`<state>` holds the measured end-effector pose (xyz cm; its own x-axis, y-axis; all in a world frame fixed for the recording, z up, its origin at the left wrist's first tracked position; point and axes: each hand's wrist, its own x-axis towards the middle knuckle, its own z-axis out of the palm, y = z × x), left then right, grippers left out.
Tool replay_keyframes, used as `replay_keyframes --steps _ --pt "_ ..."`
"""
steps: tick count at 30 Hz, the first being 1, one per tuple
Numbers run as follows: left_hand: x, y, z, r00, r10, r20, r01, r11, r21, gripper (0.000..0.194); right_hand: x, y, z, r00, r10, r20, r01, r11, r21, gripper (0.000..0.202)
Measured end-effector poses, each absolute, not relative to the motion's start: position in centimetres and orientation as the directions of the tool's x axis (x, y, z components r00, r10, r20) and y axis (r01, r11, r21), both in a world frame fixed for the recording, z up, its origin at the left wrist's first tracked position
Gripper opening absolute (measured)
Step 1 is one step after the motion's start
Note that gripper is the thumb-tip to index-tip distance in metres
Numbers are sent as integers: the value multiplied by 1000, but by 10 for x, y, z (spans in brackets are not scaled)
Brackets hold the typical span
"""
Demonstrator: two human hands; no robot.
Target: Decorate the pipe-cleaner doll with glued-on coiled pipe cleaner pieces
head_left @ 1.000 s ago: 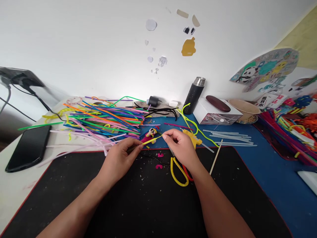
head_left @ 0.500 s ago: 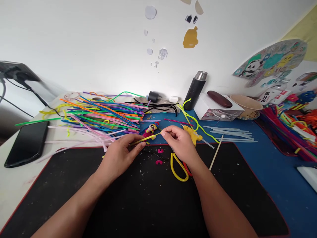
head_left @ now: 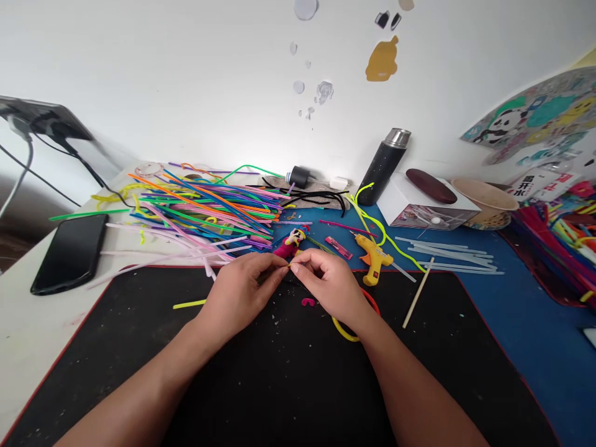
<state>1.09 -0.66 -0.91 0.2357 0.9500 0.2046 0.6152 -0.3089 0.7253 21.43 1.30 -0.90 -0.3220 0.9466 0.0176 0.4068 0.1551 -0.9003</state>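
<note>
Over the dark mat my left hand (head_left: 242, 287) and my right hand (head_left: 328, 280) meet fingertip to fingertip. Both pinch the thin end of a yellow pipe cleaner (head_left: 289, 265), mostly hidden by the fingers. A fuzzy yellow length (head_left: 189, 304) shows left of my left hand; its link to the pinched end is hidden. Just behind the fingertips lies a small pipe-cleaner figure (head_left: 294, 238) in magenta, yellow and white. A magenta curled piece (head_left: 308, 302) rests below my right hand. Scissors with red and yellow handles (head_left: 345, 331) lie partly under my right wrist.
A heap of coloured pipe cleaners (head_left: 209, 208) spreads at the back left, beside a phone (head_left: 69, 253). Rightward are a yellow glue gun (head_left: 374, 259), glue sticks (head_left: 459, 253), a wooden stick (head_left: 418, 293), a black flask (head_left: 384, 166) and a white box (head_left: 419, 208).
My hands have come together until the fingertips meet; before, the yellow pipe cleaner stretched between them. A yellow length now shows left of my left hand. The view has shifted left.
</note>
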Motion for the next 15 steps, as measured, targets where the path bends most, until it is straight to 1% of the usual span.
replay_keyframes --steps 6,12,15 --pt "11 -6 -8 216 957 193 620 -287 731 19 218 14 -11 -248 959 136 535 252 -807 14" --pt "10 -6 -10 244 952 186 614 -300 730 18 215 11 -10 -322 926 198 619 364 -696 12" --pt "11 -6 -9 257 950 178 615 -302 728 18 214 9 -8 -348 916 198 627 384 -677 12"
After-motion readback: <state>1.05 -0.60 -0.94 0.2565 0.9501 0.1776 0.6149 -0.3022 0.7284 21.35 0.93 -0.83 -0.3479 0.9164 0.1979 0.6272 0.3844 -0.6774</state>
